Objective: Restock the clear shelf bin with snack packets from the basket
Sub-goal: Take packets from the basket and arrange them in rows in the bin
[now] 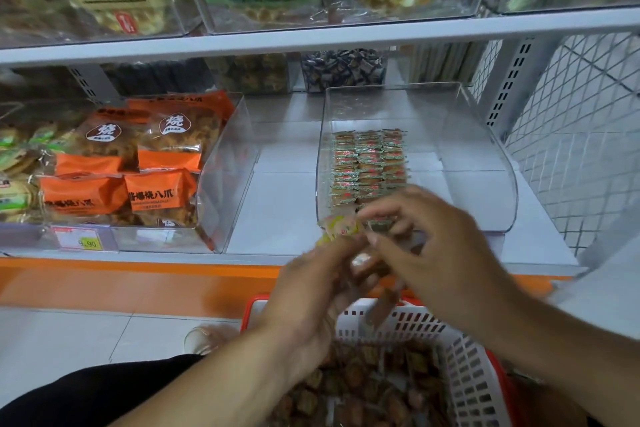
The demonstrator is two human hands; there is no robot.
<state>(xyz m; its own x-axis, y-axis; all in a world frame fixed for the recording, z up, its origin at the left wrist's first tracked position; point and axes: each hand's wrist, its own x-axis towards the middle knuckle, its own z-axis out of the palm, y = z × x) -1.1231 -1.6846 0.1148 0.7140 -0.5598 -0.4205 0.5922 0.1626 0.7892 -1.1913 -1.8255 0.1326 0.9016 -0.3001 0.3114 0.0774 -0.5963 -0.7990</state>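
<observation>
A clear shelf bin (485, 163) stands on the lower shelf at centre right, with rows of small snack packets (369, 163) lined up along its left side. In front of its lip, my left hand (311, 288) grips a bunch of small snack packets (341, 229), blurred by motion. My right hand (429, 239) meets it from the right, and its fingers pinch at the same bunch. Below both hands is a white-and-red basket (464, 367) holding several brown packets (367, 388).
A second clear bin (228, 163) with orange packets sits to the left on the same shelf, a price tag (81, 239) on its front. A wire mesh panel (571, 135) closes the right side. An upper shelf (311, 38) carries more bins.
</observation>
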